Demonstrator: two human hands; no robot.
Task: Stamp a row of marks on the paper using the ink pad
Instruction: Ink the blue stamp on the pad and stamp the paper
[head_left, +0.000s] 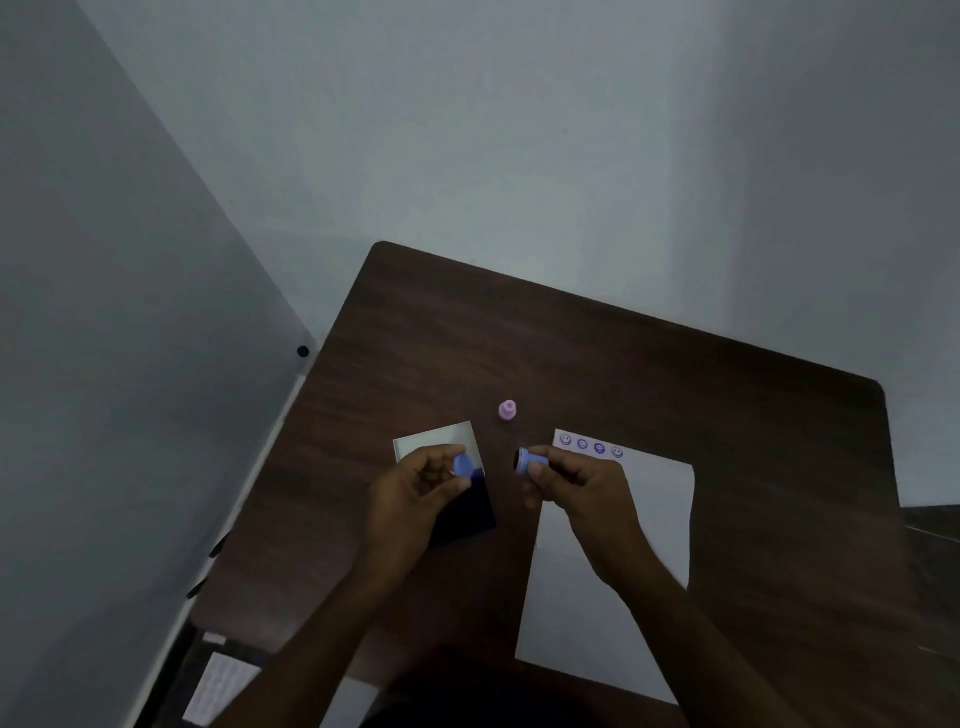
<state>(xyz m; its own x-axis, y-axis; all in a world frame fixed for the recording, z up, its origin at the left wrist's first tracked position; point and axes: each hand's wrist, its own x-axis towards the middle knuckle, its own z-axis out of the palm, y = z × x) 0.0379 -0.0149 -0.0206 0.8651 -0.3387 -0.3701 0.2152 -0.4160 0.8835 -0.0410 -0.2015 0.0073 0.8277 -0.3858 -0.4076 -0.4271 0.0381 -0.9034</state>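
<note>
Your left hand (415, 488) pinches the blue stamp cap (464, 464) over the ink pad (467, 512) (lid open, dark pad showing). Pink stamp (507, 410) stands behind. Your right hand (582, 480) is clamped on the blue stamp (527, 461), beside the paper (660, 499) with four marks (591, 447).

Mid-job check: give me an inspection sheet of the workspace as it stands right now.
Surface: dark wood table.
Job's things: white paper with four stamped faces along its far edge; open ink pad to its left.
Clutter: pink stamp standing alone, farther back.
Grippers: left hand pinches a blue cap; right hand holds a blue stamp, held off the paper.
Cables: nothing seen.
Surroundings: pale walls; floor items at lower left, unclear.
</note>
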